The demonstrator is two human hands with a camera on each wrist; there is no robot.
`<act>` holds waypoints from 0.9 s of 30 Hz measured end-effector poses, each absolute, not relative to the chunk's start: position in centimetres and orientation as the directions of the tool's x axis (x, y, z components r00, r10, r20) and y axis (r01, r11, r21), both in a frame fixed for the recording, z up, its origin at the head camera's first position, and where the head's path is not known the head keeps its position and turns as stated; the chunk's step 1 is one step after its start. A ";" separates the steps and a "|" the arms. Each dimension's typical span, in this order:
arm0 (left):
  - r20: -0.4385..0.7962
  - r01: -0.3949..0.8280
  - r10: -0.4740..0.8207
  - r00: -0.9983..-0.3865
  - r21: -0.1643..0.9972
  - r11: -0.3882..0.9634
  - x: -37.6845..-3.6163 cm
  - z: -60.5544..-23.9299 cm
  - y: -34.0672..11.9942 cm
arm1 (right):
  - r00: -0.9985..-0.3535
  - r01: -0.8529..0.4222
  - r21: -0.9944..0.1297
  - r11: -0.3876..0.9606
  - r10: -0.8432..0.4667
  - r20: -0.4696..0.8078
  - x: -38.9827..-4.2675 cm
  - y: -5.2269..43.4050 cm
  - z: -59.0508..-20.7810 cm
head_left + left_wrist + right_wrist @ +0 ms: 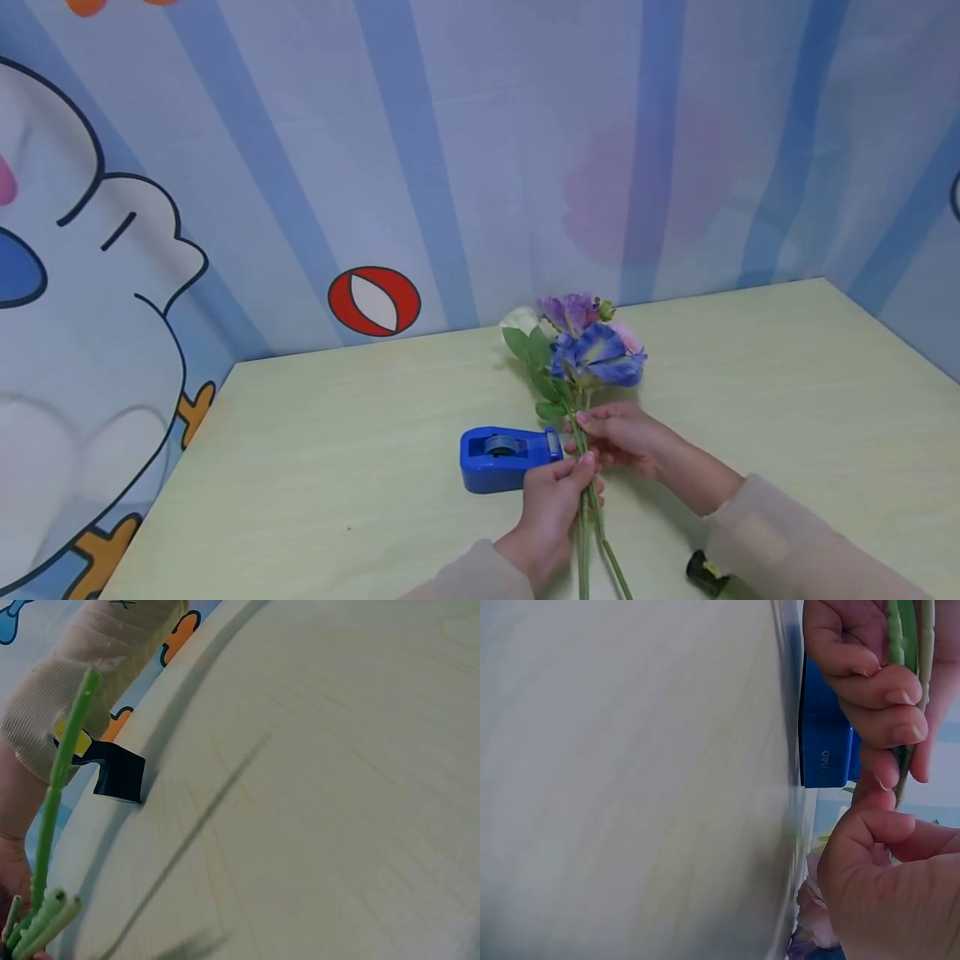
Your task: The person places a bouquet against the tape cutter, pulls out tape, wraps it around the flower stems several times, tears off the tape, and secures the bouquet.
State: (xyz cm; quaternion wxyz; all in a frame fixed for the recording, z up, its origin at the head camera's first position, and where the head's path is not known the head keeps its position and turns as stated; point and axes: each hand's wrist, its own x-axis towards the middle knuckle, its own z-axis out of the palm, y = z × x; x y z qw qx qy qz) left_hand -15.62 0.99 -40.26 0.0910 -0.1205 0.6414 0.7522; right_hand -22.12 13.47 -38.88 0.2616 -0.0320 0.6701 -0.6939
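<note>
Stems [588, 525] of an artificial bouquet are running down to the bottom centre of the head view, where the left hand [553, 504] is curling its fingers round them. Just above, the right hand [622, 437] is pinching the same stems below the leaves, beside the blue tape dispenser [504, 457]. Farther up, the purple and blue blooms [592, 346] are lying on the pale table [315, 467] near the wall.

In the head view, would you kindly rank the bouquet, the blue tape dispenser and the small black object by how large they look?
1. Bouquet, flowers plus stems: largest.
2. Tape dispenser: clearly smaller.
3. Black object by the right sleeve: smallest, though the frame edge partly cuts it off.
</note>
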 end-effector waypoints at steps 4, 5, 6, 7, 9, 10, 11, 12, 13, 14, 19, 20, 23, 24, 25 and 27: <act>-0.261 -0.255 -0.021 -0.965 0.954 -0.159 -15.7 -40.7 0.9 | -0.891 0.291 -0.952 0.095 -0.336 -0.306 -22.0 13.2 -38.6; -0.251 -0.245 -0.022 -0.968 0.957 -0.153 -15.7 -40.8 0.8 | -0.898 0.290 -0.950 0.115 -0.310 -0.312 -22.0 13.1 -38.5; -0.246 -0.239 -0.025 -0.969 0.959 -0.151 -15.7 -40.9 0.8 | -0.906 0.287 -0.947 0.142 -0.280 -0.317 -22.0 13.0 -38.5; -0.245 -0.238 -0.031 -0.969 0.960 -0.147 -15.7 -40.9 0.9 | -0.913 0.290 -0.942 0.168 -0.248 -0.325 -22.0 12.9 -38.4; -0.227 -0.220 -0.040 -0.973 0.966 -0.136 -15.7 -40.8 0.9 | -0.922 0.291 -0.933 0.213 -0.198 -0.333 -22.1 12.6 -38.3; -0.230 -0.222 -0.049 -0.972 0.966 -0.131 -15.6 -40.8 0.9 | -0.925 0.293 -0.928 0.230 -0.176 -0.335 -22.1 12.5 -38.3; -0.223 -0.215 -0.055 -0.973 0.969 -0.125 -15.6 -40.7 1.0 | -0.929 0.289 -0.927 0.239 -0.165 -0.332 -22.1 12.3 -38.2; -0.221 -0.213 -0.061 -0.973 0.969 -0.124 -15.6 -40.6 1.0 | -0.933 0.284 -0.926 0.249 -0.151 -0.327 -22.1 12.2 -38.2; -0.222 -0.213 -0.066 -0.973 0.970 -0.118 -15.5 -40.6 1.0 | -0.936 0.279 -0.926 0.253 -0.142 -0.321 -22.0 12.1 -38.2; -0.223 -0.214 -0.069 -0.972 0.971 -0.110 -15.5 -40.6 1.1 | -0.939 0.273 -0.930 0.248 -0.141 -0.313 -22.0 12.0 -38.2; -0.247 -0.240 -0.073 -0.966 0.967 -0.088 -15.2 -40.8 1.1 | -0.944 0.200 -0.953 0.226 -0.215 -0.249 -21.5 11.8 -38.4; -0.247 -0.240 -0.072 -0.966 0.967 -0.088 -15.2 -40.8 1.1 | -0.943 0.186 -0.957 0.222 -0.233 -0.237 -21.4 11.8 -38.4; -0.248 -0.242 -0.071 -0.966 0.966 -0.087 -15.0 -40.8 1.0 | -0.942 0.151 -0.963 0.225 -0.262 -0.209 -21.2 11.8 -38.5; -0.251 -0.245 -0.069 -0.966 0.966 -0.085 -14.9 -40.8 0.9 | -0.942 0.144 -0.963 0.229 -0.266 -0.204 -21.2 11.8 -38.5; -0.252 -0.246 -0.067 -0.965 0.965 -0.085 -14.9 -40.7 0.9 | -0.942 0.136 -0.963 0.233 -0.271 -0.199 -21.1 11.8 -38.5; -0.259 -0.254 -0.061 -0.964 0.964 -0.083 -14.8 -40.7 0.8 | -0.940 0.121 -0.964 0.237 -0.284 -0.188 -21.0 11.8 -38.6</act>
